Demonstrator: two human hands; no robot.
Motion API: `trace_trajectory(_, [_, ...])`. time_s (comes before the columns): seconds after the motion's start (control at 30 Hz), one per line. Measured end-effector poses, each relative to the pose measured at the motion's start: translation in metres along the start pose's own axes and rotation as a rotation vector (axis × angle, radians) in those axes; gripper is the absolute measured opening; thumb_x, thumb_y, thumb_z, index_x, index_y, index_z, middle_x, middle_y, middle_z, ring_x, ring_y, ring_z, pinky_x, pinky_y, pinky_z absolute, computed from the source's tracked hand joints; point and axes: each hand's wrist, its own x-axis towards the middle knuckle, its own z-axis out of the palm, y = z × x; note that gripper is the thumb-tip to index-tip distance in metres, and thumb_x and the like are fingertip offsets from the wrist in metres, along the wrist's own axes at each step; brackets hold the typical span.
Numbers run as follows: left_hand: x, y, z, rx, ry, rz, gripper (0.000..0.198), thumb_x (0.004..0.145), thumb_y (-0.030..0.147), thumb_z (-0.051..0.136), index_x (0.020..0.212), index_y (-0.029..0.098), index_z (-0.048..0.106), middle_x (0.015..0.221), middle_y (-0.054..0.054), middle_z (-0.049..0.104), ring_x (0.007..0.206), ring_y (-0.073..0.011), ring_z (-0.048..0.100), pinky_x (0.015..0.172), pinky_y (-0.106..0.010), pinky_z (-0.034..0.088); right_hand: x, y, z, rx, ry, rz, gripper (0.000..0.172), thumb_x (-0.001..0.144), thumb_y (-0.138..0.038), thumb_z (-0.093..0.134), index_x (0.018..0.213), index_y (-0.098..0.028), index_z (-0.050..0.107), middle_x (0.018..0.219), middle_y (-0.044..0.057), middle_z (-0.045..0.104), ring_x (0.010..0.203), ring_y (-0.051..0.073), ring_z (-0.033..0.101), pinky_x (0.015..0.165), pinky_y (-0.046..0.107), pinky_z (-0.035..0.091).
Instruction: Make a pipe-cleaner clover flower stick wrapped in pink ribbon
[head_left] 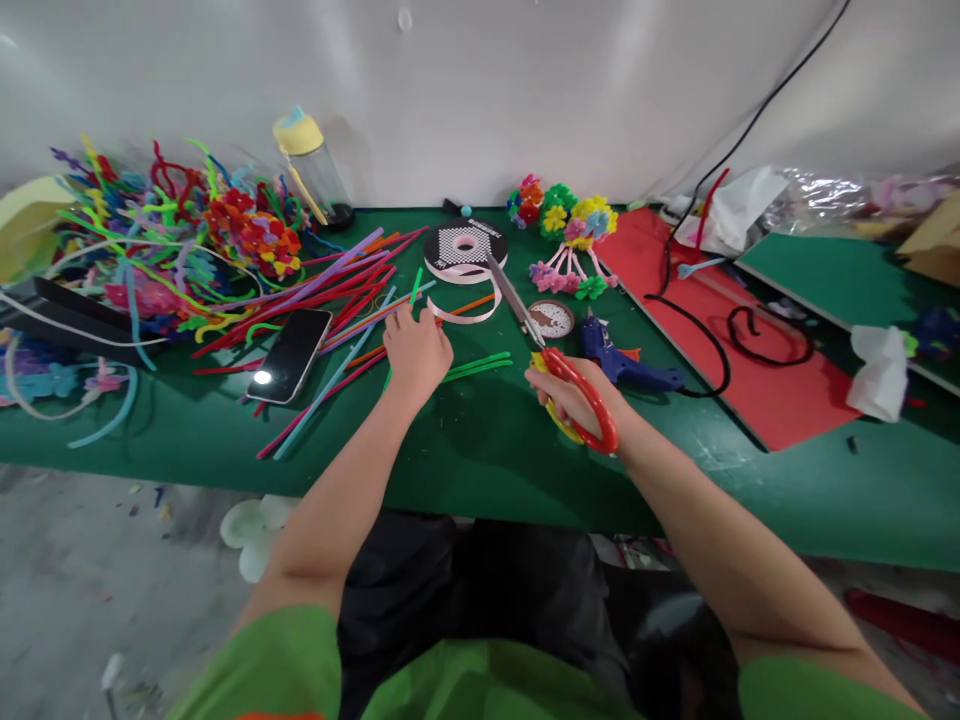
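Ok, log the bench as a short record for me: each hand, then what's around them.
Left hand: at a bright green fuzzy stem; grip unclear
Right hand: holding metal scissors with red and yellow handles
Between hands: loose green fuzzy stems
Beyond hands: round black-and-white ribbon spool
Left side: black-screened phone
Right side: blue plastic glue gun

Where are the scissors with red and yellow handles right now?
In the head view, the scissors are in the person's right hand, right of centre, blades angled up-left toward the ribbon spool; the blue glue gun lies to their right.
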Motion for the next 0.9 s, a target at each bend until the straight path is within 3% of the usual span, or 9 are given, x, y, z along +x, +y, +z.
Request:
trace_trajectory(0.07, [-0.001,-0.005,0.004,0.014,0.02,-0.058,0.017,0.072,0.019,0.047,0.083,0.01,0.056,0.101,-0.025,0.052,0.102,-0.0399,0.046,0.078,-0.061,0.038,0.002,0.0,0.001,-0.124,0.013,-0.048,0.032,0.074,-0.046,0.053,0.059,-0.019,0.043,0.047,-0.004,0.043,0.04,0.008,0.039,0.04,0.023,0.03])
trace_trajectory(0.2, [0.0,-0.007,0.003,0.036,-0.004,-0.075,0.016,0.071,0.016,0.042,0.076,0.009,0.056,0.083,-0.022,0.057,0.098,-0.0383,0.049,0.081,-0.063,0.036,0.005,0.006,0.008,-0.435,0.136,-0.167,0.031,0.067,-0.038,0.057,0.053,-0.021,0.035,0.049,-0.003,0.039,0.049,0.009,0.036,0.046,0.025,0.025])
trace_trajectory(0.37, [0.004,0.0,-0.008,0.059,0.04,-0.051,0.028,0.075,0.01,0.036,0.094,0.007,0.057,0.106,-0.025,0.055,0.102,-0.0371,0.05,0.083,-0.058,0.039,0.006,0.015,0.018,-0.568,0.128,-0.229,0.031,0.067,-0.041,0.057,0.057,-0.021,0.036,0.059,0.0,0.049,0.053,0.011,0.041,0.049,0.026,0.028])
trace_trajectory(0.53, [0.005,0.0,-0.009,-0.046,0.073,0.195,0.039,0.076,0.002,0.032,0.107,0.013,0.054,0.113,-0.014,0.057,0.105,-0.0258,0.053,0.087,-0.039,0.046,0.006,0.017,0.021,-0.698,0.125,-0.251,0.026,0.069,-0.043,0.058,0.07,-0.018,0.05,0.074,0.007,0.06,0.067,0.019,0.056,0.059,0.029,0.038])
trace_trajectory(0.7, [0.002,0.007,-0.009,-0.123,-0.005,0.333,0.036,0.08,0.002,0.033,0.101,0.014,0.058,0.109,-0.01,0.061,0.1,-0.0204,0.058,0.087,-0.034,0.048,0.002,0.015,0.023,-0.835,0.147,-0.284,0.037,0.071,-0.044,0.058,0.091,-0.013,0.059,0.087,0.013,0.065,0.076,0.026,0.061,0.062,0.033,0.043])
trace_trajectory(0.83, [0.0,0.013,-0.012,-0.149,-0.067,0.426,0.034,0.079,0.002,0.035,0.098,0.013,0.06,0.105,-0.01,0.064,0.097,-0.0194,0.06,0.085,-0.033,0.049,0.001,0.014,0.022,-0.873,0.214,-0.449,0.042,0.077,-0.05,0.048,0.088,-0.012,0.063,0.08,0.014,0.064,0.076,0.027,0.06,0.062,0.037,0.046])
trace_trajectory(0.9, [-0.001,0.014,-0.013,-0.171,-0.092,0.498,0.033,0.08,0.002,0.035,0.097,0.013,0.061,0.104,-0.01,0.064,0.097,-0.0189,0.06,0.084,-0.033,0.049,0.002,0.014,0.02,-0.851,0.288,-0.582,0.039,0.081,-0.045,0.045,0.084,-0.012,0.065,0.085,0.015,0.063,0.084,0.028,0.058,0.07,0.039,0.047])
